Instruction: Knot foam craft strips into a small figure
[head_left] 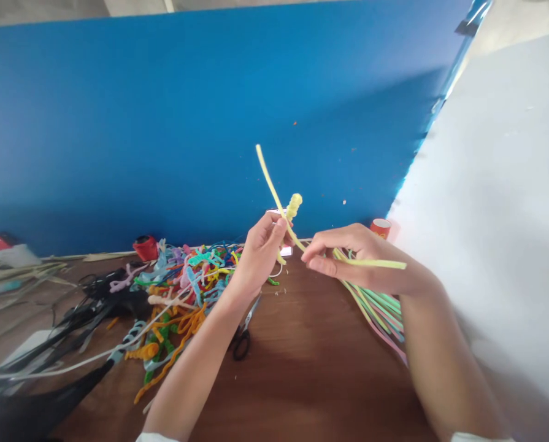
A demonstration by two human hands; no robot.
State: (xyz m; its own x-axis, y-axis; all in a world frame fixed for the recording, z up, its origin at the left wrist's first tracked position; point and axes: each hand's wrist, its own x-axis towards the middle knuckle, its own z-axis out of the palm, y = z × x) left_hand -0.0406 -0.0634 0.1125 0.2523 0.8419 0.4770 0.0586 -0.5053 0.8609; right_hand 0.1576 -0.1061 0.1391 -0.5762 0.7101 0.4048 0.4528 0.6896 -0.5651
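- where's our yellow stem (269,179)?
- above the brown table (302,356); our left hand (262,248) pinches it, our right fingertips (311,258) grip it too.
- and our coiled yellow piece (294,207)?
- beside our left thumb.

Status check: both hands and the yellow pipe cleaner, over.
Left hand holding yellow pipe cleaner and coiled piece. Right hand gripping pipe cleaner farther along. Scissors on tabletop, clear of both hands.

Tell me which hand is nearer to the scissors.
Left. The left hand shows just above the scissors, its forearm passing beside them; the right hand is farther off, up and to their right.
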